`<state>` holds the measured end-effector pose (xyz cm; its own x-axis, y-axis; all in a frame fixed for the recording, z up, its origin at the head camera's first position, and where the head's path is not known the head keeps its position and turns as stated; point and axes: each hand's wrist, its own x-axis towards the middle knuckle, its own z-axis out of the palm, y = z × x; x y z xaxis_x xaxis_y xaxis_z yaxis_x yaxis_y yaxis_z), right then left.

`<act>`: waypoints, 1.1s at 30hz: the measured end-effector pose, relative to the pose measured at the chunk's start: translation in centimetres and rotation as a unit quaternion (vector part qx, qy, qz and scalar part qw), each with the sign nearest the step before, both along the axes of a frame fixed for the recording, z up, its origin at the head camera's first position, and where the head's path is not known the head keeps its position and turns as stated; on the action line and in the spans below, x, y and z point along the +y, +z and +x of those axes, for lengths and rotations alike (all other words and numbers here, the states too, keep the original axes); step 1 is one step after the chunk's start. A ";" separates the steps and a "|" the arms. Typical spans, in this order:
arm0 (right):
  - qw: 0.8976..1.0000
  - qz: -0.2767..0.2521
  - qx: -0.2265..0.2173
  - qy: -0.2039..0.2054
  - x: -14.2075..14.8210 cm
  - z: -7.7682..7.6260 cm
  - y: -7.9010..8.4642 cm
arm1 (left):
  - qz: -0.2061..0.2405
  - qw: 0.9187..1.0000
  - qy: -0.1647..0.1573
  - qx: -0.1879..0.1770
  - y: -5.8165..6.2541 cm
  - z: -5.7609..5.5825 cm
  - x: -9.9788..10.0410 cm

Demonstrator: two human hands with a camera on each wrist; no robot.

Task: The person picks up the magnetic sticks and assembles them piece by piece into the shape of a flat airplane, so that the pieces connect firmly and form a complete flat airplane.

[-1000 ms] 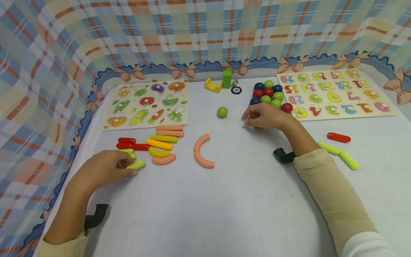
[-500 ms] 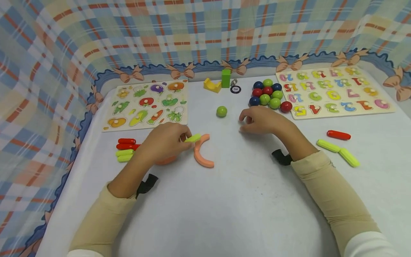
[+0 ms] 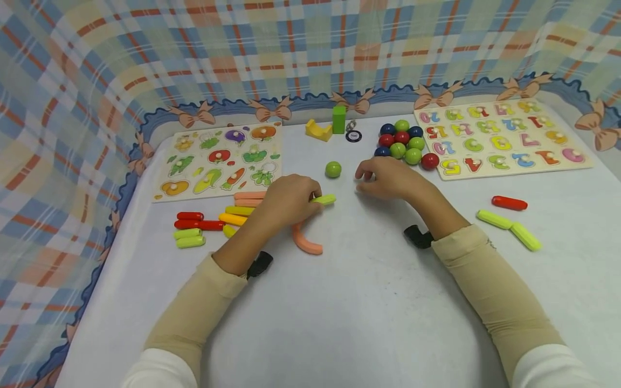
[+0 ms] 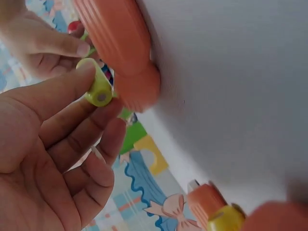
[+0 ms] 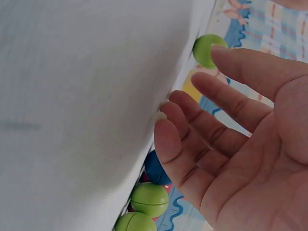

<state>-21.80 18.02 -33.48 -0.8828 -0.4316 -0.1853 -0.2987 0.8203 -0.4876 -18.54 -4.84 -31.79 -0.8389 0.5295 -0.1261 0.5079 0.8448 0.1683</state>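
- Green stick (image 3: 324,200) sits pinched between the thumb and fingers of a person's left hand (image 3: 293,200), above the middle of a white table (image 3: 368,318); whether it touches the cloth cannot be told.
- Its long axis runs crosswise, left to right, with the free end pointing toward the right hand (image 3: 388,178).
- The left hand, holding the stick, is the nearer of the two; the right hand waits just beyond that free end, a little farther from the person, fingers loosely bent around nothing.
- Just beyond the stick, between the hands, lies a lone green ball (image 3: 333,169); a curved pink stick (image 3: 307,243) lies partly hidden under the left hand.
- Left of that hand, yellow sticks (image 3: 234,219), straight pink sticks (image 3: 248,195), red sticks (image 3: 190,216) and a pair of shorter green pieces (image 3: 191,242) are laid in rows.
- Behind the right hand, red, blue and green balls (image 3: 400,138) cluster against a number board (image 3: 509,170).
- Farther right lie a red piece (image 3: 509,203) and two light-green pieces (image 3: 525,237), the latter end to end at an angle.
- Along the back stand a vegetable board (image 3: 164,173), a yellow block (image 3: 318,131) and a green block (image 3: 339,119), before a plaid curtain (image 3: 218,54).
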 end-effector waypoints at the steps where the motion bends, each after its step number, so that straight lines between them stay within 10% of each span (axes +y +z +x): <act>1: 1.000 -0.001 -0.001 0.001 0.0 0.0 0.0 | -0.002 1.000 -0.001 0.002 0.0 -0.1 0.2; 20: 1.000 -0.006 -0.012 0.006 -0.2 -0.6 -0.2 | -0.051 0.998 0.032 -0.018 -0.6 0.3 0.5; 33: 0.996 -0.041 0.008 0.078 -3.3 -3.8 -0.5 | -0.025 0.999 0.026 -0.039 -0.6 0.2 -0.2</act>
